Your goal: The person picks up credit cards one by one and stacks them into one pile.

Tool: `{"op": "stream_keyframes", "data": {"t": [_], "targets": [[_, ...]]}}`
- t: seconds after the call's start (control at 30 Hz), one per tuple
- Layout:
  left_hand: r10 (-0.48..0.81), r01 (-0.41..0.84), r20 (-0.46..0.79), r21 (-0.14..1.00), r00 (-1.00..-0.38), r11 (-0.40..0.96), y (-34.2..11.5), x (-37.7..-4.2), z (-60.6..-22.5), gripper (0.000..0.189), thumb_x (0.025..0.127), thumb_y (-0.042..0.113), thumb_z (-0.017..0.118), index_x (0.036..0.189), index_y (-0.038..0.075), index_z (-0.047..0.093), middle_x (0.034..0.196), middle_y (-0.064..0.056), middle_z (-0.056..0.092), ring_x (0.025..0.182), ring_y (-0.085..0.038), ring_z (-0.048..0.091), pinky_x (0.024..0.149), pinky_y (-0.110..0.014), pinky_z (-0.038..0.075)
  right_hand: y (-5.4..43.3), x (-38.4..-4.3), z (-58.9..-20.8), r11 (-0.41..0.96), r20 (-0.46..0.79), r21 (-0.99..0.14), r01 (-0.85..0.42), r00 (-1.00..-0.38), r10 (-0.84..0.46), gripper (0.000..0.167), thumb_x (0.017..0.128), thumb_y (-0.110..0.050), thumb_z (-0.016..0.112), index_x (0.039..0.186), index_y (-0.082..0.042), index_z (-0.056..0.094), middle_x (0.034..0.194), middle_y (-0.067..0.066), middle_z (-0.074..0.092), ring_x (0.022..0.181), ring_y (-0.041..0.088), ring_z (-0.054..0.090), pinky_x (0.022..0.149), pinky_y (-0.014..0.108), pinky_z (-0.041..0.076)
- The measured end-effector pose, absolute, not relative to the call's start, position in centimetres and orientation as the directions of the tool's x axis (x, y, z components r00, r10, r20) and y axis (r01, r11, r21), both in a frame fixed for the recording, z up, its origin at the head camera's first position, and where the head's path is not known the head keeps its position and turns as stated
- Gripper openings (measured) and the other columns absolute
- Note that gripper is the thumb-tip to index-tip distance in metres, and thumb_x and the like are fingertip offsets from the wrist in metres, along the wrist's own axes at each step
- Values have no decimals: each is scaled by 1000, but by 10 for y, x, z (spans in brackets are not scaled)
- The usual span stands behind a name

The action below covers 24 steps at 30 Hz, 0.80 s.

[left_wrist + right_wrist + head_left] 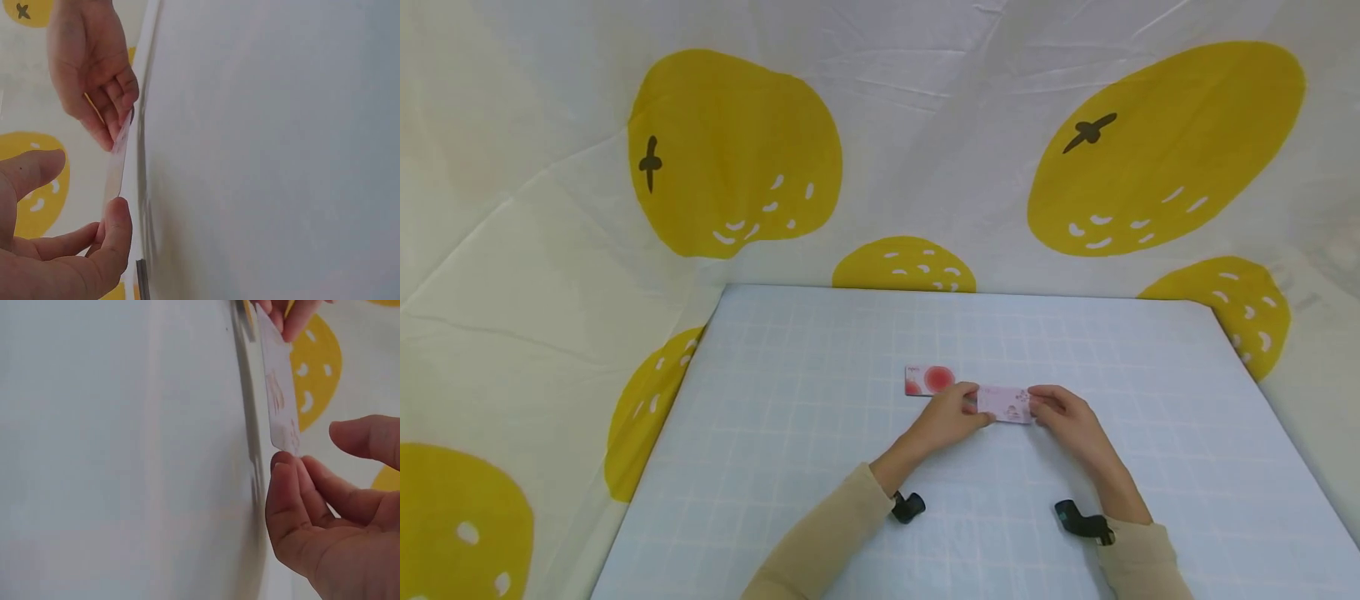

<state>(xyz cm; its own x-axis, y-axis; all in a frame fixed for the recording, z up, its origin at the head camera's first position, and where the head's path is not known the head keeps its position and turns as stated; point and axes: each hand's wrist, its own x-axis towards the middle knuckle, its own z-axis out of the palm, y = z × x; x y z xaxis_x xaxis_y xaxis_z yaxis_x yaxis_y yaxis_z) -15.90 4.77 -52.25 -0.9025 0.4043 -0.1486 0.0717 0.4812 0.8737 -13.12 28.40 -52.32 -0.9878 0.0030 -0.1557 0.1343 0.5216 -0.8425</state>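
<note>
A thin pink card (pixel 1004 404) with small printed figures is held between both hands above the table. At its left end, my left hand (pixel 950 417) pinches it. My right hand (pixel 1072 423) pinches the right end with its fingertips. In the left wrist view the card (pixel 116 169) appears nearly edge-on, apart from the tabletop. The right wrist view shows the printed face of the card (pixel 279 394) and the right hand's curled fingers at its near end. Just behind the left hand lies a flat red-and-white card (pixel 925 380) with a large red circle, partly hidden by that hand.
A pale table cover (pixel 790 433) with a faint grid spreads under the hands. White cloth (pixel 925 150) printed with yellow fruit rises behind and beside the table. Small black cameras (pixel 1081 521) are strapped at both wrists.
</note>
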Motion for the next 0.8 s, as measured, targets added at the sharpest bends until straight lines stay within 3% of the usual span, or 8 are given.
{"op": "stream_keyframes", "data": {"t": [0.13, 0.37, 0.53, 0.8], "targets": [[381, 69, -124, 888, -916, 455, 34, -163, -519, 56, 90, 32, 77, 135, 5, 59, 126, -2, 64, 98, -9, 63, 82, -26, 54, 273, -136, -522, 494, -139, -861, 117, -990, -8, 43, 103, -28, 58, 134, 2, 56, 123, 21, 63, 103, 22, 63, 80, 18, 51], [345, 72, -82, 909, -935, 411, 7, -171, -518, 53, 92, 27, 75, 135, 1, 58, 118, -5, 64, 99, -12, 62, 85, -27, 53, 246, -148, -519, 371, -100, -925, 79, -994, -37, 41, 102, -23, 61, 132, 4, 58, 124, 22, 62, 101, 12, 63, 82, 19, 52], [311, 55, -84, 908, -947, 415, -12, -175, -516, 53, 93, 27, 73, 136, 1, 58, 115, -2, 64, 97, -12, 63, 83, -28, 53, 227, -157, -517, 329, -107, -941, 82, -992, -59, 41, 101, -22, 61, 133, 4, 57, 128, 22, 61, 105, 19, 63, 84, 21, 53], [249, 22, -88, 912, -965, 409, -38, -181, -515, 50, 92, 27, 72, 134, 1, 60, 120, -7, 64, 104, -18, 66, 86, -32, 54, 201, -170, -517, 307, -105, -949, 70, -990, -98, 41, 101, -24, 62, 133, 2, 58, 123, 21, 63, 103, 26, 63, 81, 26, 53]]}}
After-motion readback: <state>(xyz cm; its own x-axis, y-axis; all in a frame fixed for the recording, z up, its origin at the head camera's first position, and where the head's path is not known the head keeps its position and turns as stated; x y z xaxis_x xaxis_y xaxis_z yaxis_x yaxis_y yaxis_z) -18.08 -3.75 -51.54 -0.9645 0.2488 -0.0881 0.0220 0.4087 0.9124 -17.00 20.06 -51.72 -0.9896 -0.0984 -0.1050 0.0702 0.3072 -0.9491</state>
